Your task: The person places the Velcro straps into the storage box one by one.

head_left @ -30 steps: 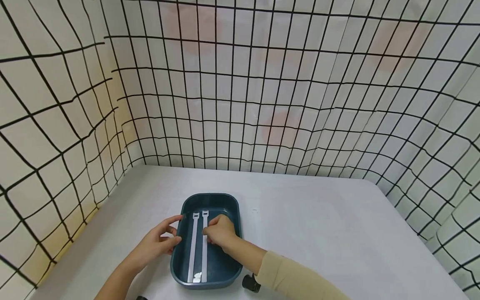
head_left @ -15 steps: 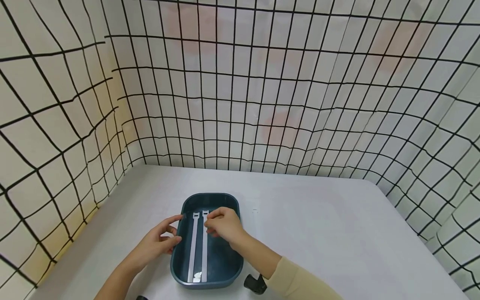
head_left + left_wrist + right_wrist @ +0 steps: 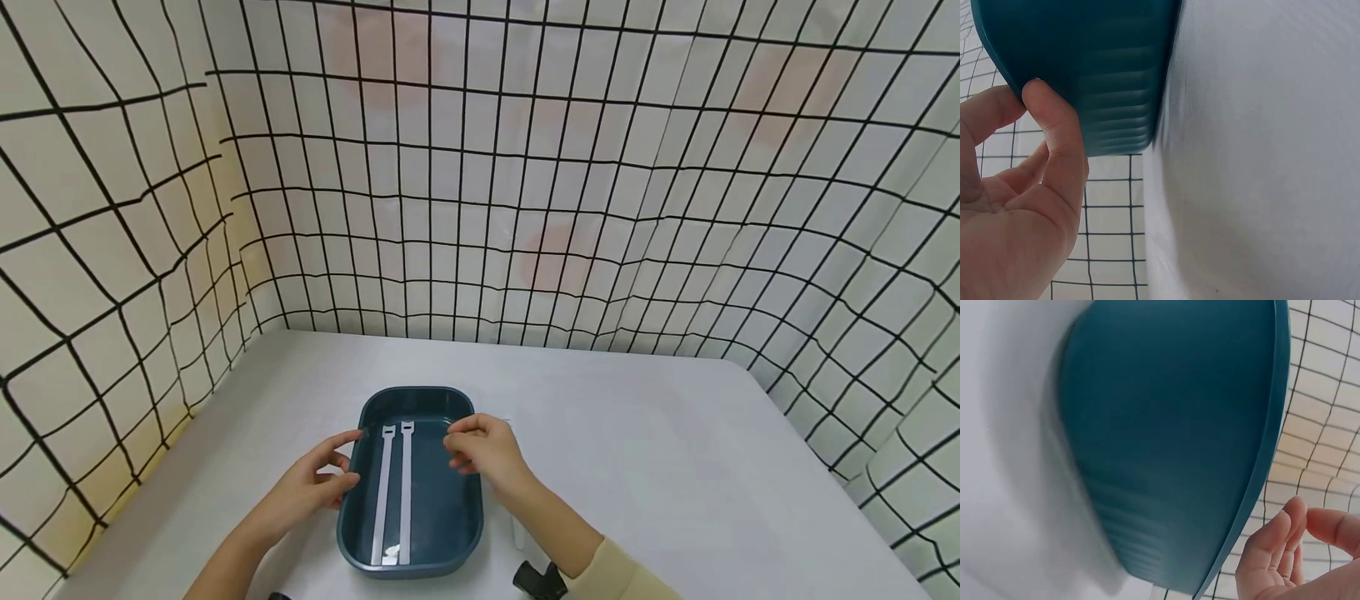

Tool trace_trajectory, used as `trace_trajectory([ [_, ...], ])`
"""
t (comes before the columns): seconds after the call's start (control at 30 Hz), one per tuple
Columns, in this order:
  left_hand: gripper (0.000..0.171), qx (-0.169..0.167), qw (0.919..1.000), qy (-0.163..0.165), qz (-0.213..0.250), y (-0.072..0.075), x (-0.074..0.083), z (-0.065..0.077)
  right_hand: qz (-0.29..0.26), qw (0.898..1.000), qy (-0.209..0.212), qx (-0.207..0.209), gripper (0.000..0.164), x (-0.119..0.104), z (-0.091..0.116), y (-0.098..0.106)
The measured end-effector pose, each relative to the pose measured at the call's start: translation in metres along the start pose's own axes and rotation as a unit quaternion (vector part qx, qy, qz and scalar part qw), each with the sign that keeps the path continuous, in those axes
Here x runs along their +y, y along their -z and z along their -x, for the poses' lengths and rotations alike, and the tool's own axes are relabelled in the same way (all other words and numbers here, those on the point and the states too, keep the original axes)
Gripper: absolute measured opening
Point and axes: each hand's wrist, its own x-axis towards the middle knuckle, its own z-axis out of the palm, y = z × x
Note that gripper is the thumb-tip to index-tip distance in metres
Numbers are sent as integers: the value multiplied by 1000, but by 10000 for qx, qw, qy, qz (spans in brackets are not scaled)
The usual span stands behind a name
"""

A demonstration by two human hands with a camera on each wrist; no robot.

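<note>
A dark teal tray [image 3: 446, 533] stands on the white table, and its outer wall fills much of both wrist views. Inside lie two white cable straps, one on the left [image 3: 382, 492] and one beside it [image 3: 406, 492], slotted heads toward the far end. My left hand [image 3: 318, 479] holds the tray's left rim between thumb and index finger. Over the tray's right rim hovers my right hand [image 3: 491, 454], fingers loosely bent, thumb and index tips close together with nothing visible between them. A third, pale strip [image 3: 518, 533] lies on the table right of the tray, partly hidden by my right forearm.
The white tabletop [image 3: 637, 467] extends to the right and behind the tray. A black grid net [image 3: 465, 200] hangs around its back and sides. Near the right sleeve is a small black device [image 3: 538, 581].
My right hand has lifted off the right-hand strap in the tray and moved right, over the tray's right rim. The two straps stay in place, and my left hand keeps its hold.
</note>
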Motion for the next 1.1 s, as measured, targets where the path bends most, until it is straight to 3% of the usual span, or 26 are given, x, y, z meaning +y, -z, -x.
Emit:
trace_trajectory([
  [0.57,63,-77,9999,-48,62,2,0,1,96,9978,-406,520,19,21,-3,24],
  [1.1,62,-112,9999,-51,66,1,-1,-1,808,9897,-601,1013,18,43,-9,57],
])
